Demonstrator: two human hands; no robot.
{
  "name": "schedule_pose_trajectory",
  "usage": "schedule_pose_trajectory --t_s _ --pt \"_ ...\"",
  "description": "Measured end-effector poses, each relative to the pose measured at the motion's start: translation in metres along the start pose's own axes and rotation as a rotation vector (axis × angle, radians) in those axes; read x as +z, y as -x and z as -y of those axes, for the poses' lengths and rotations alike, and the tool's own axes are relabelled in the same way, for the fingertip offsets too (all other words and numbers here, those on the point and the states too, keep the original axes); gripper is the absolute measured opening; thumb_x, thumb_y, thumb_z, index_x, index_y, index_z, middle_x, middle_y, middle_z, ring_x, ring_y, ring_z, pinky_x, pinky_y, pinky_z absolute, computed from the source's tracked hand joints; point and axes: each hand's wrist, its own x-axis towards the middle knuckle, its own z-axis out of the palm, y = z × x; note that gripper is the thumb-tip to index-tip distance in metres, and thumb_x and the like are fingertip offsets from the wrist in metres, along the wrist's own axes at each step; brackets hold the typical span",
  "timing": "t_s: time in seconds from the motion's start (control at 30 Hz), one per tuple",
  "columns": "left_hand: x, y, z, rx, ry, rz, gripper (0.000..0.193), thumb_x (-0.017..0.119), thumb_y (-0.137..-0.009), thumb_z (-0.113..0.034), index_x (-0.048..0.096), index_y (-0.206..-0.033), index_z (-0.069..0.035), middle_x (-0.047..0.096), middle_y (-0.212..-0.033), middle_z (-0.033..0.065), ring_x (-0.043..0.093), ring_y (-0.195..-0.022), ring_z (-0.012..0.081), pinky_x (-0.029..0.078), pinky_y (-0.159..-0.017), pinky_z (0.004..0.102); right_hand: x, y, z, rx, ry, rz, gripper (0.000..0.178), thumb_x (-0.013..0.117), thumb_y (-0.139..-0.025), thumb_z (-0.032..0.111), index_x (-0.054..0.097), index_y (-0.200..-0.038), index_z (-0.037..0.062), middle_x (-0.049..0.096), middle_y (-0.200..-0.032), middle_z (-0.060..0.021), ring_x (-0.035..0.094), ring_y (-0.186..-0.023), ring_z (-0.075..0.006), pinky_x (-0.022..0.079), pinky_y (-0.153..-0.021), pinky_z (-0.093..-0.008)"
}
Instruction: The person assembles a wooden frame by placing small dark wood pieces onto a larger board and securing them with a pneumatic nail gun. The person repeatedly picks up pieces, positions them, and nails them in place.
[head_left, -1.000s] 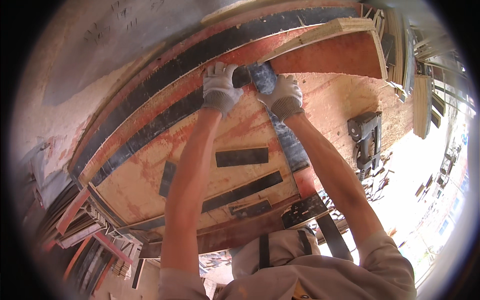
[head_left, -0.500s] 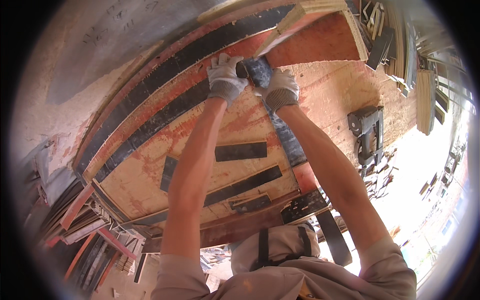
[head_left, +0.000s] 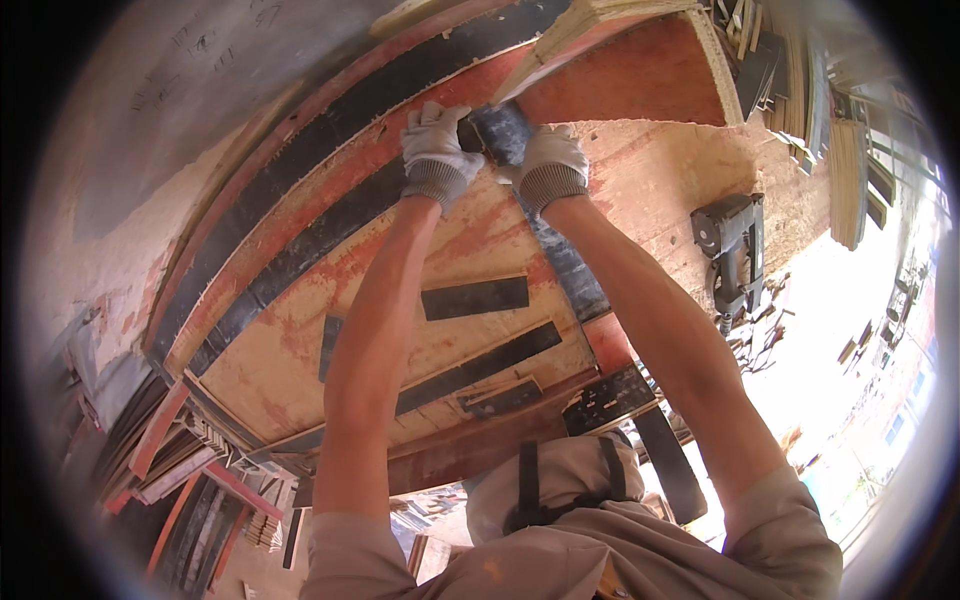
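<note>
one long dark strip (head_left: 568, 268) is lying on a tan, red-smeared panel (head_left: 265, 390), ahead of the person (head_left: 560, 555) and right of the panel's middle. its long axis is running away from the body and leaning slightly left; the far end is pointing toward a curved dark strip (head_left: 295, 262), and the near end is pointing back at a red patch (head_left: 608, 342). the gloved right hand (head_left: 552, 165) is lying across its far part, with the thumb reaching to the left; whether it is gripping, one cannot tell. the gloved left hand (head_left: 437, 155) is touching the curved dark strip with its fingers bending, and its hold is not showing clearly either. a red piece (head_left: 630, 85) with a pale wooden edge is sitting just beyond the right hand. two dark slats (head_left: 475, 298) are lying nearer the body. a dark power tool (head_left: 730, 250) is resting to the right, and stacked boards (head_left: 848, 185) are standing farther out.
</note>
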Motion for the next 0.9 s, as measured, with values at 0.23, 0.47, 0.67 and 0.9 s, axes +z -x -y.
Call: schedule_pose_trajectory --t_s 0.23,0.47,0.67,0.9 --pt "-0.002 -0.007 0.006 0.041 0.043 0.011 0.070 0.094 -0.050 -0.027 0.074 -0.117 -0.017 0.062 -0.109 0.0066 0.060 -0.107 0.0310 0.051 -0.096 0.0446 0.001 -0.003 0.005 0.038 0.032 -0.016 0.085 0.097 -0.066 0.051 0.064 -0.126 0.0010 0.062 -0.129 -0.0171 0.066 -0.120 -0.0317 0.060 -0.096 -0.0402" --pt "-0.004 -0.014 0.010 0.093 0.025 0.026 0.069 0.094 -0.050 -0.030 0.075 -0.115 -0.015 0.064 -0.109 0.0085 0.061 -0.108 0.0324 0.052 -0.096 0.0450 0.002 -0.004 0.002 0.028 0.022 -0.014 0.083 0.097 -0.067 0.051 0.066 -0.127 0.0028 0.064 -0.127 -0.0162 0.067 -0.119 -0.0319 0.061 -0.093 -0.0407" --pt "-0.006 -0.018 0.011 0.102 -0.061 0.080 0.077 0.094 -0.052 -0.036 0.075 -0.124 -0.015 0.065 -0.117 0.0097 0.062 -0.115 0.0323 0.052 -0.102 0.0437 0.012 -0.011 0.001 -0.007 0.051 -0.040 0.093 0.089 -0.067 0.066 0.064 -0.127 0.0002 0.065 -0.122 -0.0206 0.070 -0.114 -0.0339 0.062 -0.091 -0.0452" --pt "0.001 -0.015 0.004 -0.003 -0.171 0.120 0.074 0.094 -0.060 -0.038 0.073 -0.129 -0.023 0.062 -0.123 0.0061 0.059 -0.120 0.0314 0.050 -0.105 0.0458 0.014 -0.013 0.004 0.014 0.110 -0.040 0.099 0.089 -0.071 0.063 0.057 -0.134 -0.0058 0.063 -0.124 -0.0222 0.069 -0.116 -0.0345 0.062 -0.091 -0.0456"
